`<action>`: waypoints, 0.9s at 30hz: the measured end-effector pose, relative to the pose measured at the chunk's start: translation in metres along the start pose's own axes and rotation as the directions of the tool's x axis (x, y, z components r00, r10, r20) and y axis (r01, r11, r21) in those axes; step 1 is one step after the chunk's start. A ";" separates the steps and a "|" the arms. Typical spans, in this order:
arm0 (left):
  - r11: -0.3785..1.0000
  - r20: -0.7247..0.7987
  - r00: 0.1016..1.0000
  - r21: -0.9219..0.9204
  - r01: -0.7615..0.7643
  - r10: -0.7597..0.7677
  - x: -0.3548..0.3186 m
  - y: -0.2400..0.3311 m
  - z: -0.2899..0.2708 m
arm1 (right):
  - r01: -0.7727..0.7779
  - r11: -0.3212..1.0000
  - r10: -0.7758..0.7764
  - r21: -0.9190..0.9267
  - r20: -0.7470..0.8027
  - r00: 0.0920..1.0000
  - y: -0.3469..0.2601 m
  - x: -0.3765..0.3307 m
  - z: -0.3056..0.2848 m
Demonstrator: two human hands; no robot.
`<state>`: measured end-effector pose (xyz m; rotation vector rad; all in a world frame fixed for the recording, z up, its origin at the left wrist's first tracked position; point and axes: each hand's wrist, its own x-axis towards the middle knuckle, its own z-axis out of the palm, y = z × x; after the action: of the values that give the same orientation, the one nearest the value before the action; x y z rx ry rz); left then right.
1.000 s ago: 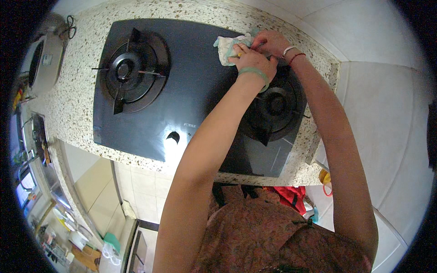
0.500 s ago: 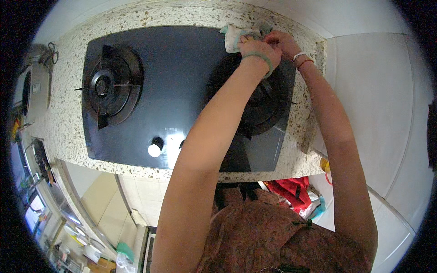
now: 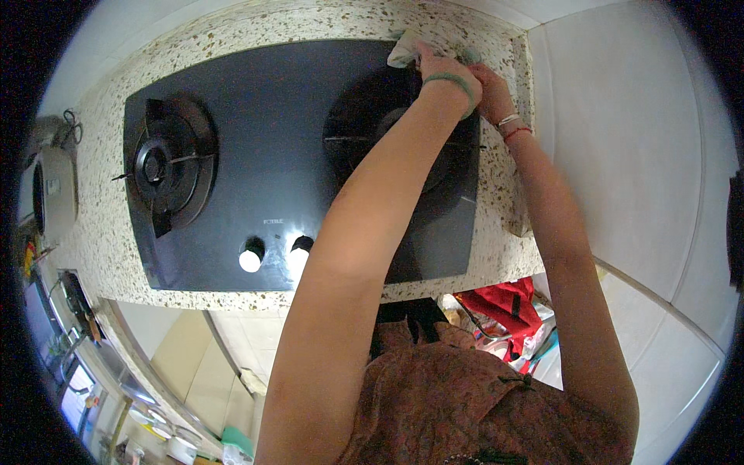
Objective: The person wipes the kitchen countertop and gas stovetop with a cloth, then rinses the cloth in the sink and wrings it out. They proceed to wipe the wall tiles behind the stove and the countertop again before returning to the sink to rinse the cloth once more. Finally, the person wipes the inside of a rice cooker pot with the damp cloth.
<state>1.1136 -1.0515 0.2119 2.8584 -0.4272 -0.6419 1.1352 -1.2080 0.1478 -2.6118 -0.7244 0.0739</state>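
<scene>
At the far right corner of the black glass gas hob (image 3: 271, 93), my left hand (image 3: 448, 76) is closed on a whitish cloth with pale green parts (image 3: 404, 51). The cloth lies bunched at the hob's back edge. My right hand (image 3: 494, 91) is close against the left one, its fingers bent around a greenish-grey end of the cloth; the fingertips are partly hidden. Beneath my left forearm the right burner (image 3: 349, 128) is half covered. Standing uncovered at the left is the other burner (image 3: 159, 164).
Two white-topped knobs (image 3: 249, 261) are at the hob's front. Speckled stone counter (image 3: 101, 194) surrounds the hob, and a tiled wall (image 3: 628, 155) rises at the right. A grey appliance (image 3: 58, 190) stands far left. Below the counter hangs a red bag or cloth (image 3: 508, 314).
Both hands have shifted slightly right with the cloth, and less of it shows. The view has moved, so the hob appears farther left, with a second knob visible.
</scene>
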 end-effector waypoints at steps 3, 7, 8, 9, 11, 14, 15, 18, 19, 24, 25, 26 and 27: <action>0.998 -0.047 0.998 0.064 -0.027 0.030 0.002 0.011 0.014 | -0.112 0.993 0.113 -0.035 0.031 0.993 -0.025 -0.019 -0.007; 0.990 0.020 0.992 0.067 -0.123 0.122 -0.008 0.037 0.002 | -0.316 0.754 0.387 0.576 0.000 0.922 0.006 -0.054 0.011; 0.991 0.009 0.993 0.051 -0.121 0.121 -0.010 0.039 0.003 | -0.314 0.687 0.422 0.655 -0.007 0.907 0.003 -0.060 0.013; 0.995 0.010 0.996 0.030 -0.092 0.092 -0.013 0.034 0.009 | -0.313 0.747 0.404 0.587 -0.025 0.915 -0.040 -0.063 0.002; 0.994 0.038 0.994 0.039 -0.105 0.103 -0.017 0.047 0.006 | -0.296 0.888 0.353 0.352 -0.110 0.929 -0.053 -0.078 -0.009; 0.985 0.120 0.984 0.095 -0.147 0.135 -0.019 0.068 0.001 | -0.222 0.973 0.210 -0.058 -0.165 0.964 -0.029 -0.106 0.007; 0.981 0.127 0.980 0.101 -0.168 0.155 -0.018 0.072 0.004 | -0.212 0.973 0.196 -0.086 -0.161 0.967 -0.028 -0.113 0.010; 0.973 0.085 0.978 0.111 -0.201 0.192 -0.017 0.085 0.023 | -0.218 0.975 0.211 -0.038 -0.141 0.967 -0.042 -0.128 0.013; 0.971 0.063 0.977 0.115 -0.211 0.205 -0.020 0.090 0.027 | -0.234 0.972 0.229 -0.025 -0.133 0.964 -0.045 -0.133 0.011; 0.954 0.079 0.971 0.184 -0.236 0.225 -0.030 0.109 0.057 | -0.273 0.962 0.273 0.021 -0.142 0.951 -0.072 -0.161 0.011; 0.943 0.094 0.963 0.201 -0.266 0.251 -0.031 0.113 0.063 | -0.281 0.960 0.278 0.007 -0.174 0.945 -0.074 -0.169 0.013; 0.940 0.118 0.954 0.174 -0.293 0.276 -0.038 0.117 0.062 | -0.293 0.956 0.285 -0.007 -0.208 0.936 -0.076 -0.179 0.015; 0.936 0.143 0.943 0.147 -0.320 0.301 -0.047 0.123 0.064 | -0.312 0.949 0.294 -0.041 -0.241 0.925 -0.068 -0.195 0.031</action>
<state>1.0156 -1.1593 0.2024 2.8196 -0.9744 -0.7458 0.9291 -1.2417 0.1358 -2.7256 -0.2421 -0.1714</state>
